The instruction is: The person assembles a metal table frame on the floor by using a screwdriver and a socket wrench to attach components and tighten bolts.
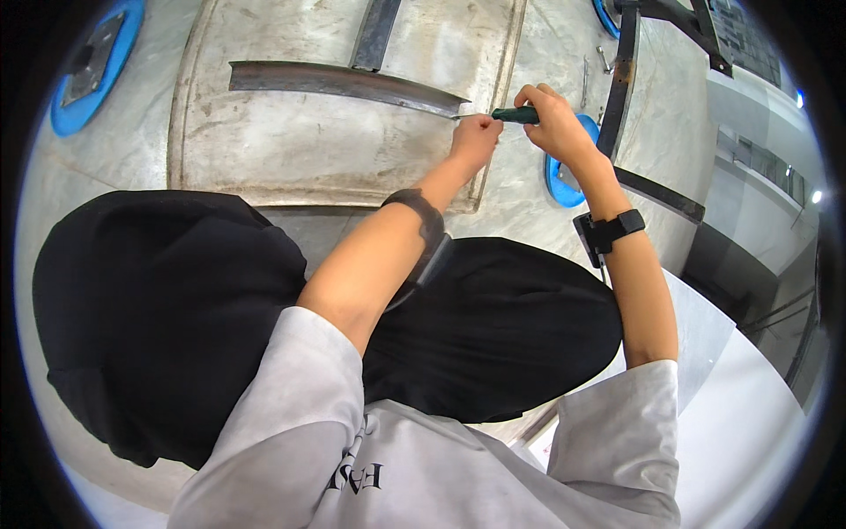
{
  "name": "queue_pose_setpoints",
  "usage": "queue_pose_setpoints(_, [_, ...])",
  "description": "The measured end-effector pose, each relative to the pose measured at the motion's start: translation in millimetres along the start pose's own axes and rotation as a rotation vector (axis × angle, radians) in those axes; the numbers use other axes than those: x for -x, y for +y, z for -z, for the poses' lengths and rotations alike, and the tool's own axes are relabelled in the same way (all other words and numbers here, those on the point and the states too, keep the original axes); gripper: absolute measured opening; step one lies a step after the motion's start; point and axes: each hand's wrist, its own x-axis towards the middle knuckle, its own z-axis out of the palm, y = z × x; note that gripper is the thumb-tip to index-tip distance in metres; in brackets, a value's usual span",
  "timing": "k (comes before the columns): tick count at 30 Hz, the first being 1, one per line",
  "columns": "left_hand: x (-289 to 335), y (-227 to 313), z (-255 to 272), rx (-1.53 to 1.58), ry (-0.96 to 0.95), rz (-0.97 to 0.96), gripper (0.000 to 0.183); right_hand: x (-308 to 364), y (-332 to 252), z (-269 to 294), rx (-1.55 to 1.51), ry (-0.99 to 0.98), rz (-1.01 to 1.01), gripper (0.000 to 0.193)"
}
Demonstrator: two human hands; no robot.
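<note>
A dark steel angle bar (339, 81) lies across a worn metal plate, its right end close to my left hand (477, 141). The fingers of that hand are pinched together beside the bar's end, around the thin shaft of a hand tool with a dark green handle (516, 115). My right hand (557, 123) grips the handle from the right, its fingers curled over it. A narrow tip shows just left of my left fingers, at the bar's end. The tool's exact kind is hidden by my fingers.
Another steel bar (377, 35) meets the angle bar from the far side. The worn metal plate (291, 145) lies on a grey floor. Blue rounded pieces (564, 181) and a dark steel frame (624, 79) stand at right, near small metal tools (585, 81). A blue-rimmed object (115, 62) is far left.
</note>
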Motion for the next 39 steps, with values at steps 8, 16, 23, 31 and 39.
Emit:
queue_pose_setpoints(8, [-15.9,-20.8,-13.0,-0.082,0.032,-0.153,0.052,-8.2,-14.2,3.8,-0.37,-0.167,-0.545,0.04])
queue_pose_setpoints(16, [4.1,7.0,-19.1,0.192,-0.025,-0.001,0.049,-6.0,0.1,12.2,-0.098,-0.176,-0.26,0.033])
queue_pose_setpoints(23, [3.0,7.4,-13.2,0.24,-0.051,0.053,0.053,-9.7,-19.3,11.0,-0.207,-0.214,-0.647,0.029])
queue_pose_setpoints(31, [-2.0,9.9,-11.5,0.268,-0.095,0.149,0.043,-3.0,10.0,10.8,-0.017,-0.22,-0.261,0.031])
queue_pose_setpoints(39, [-3.1,8.0,-8.7,0.288,-0.08,0.165,0.039,-9.4,-13.7,12.4,-0.2,-0.185,-0.59,0.032])
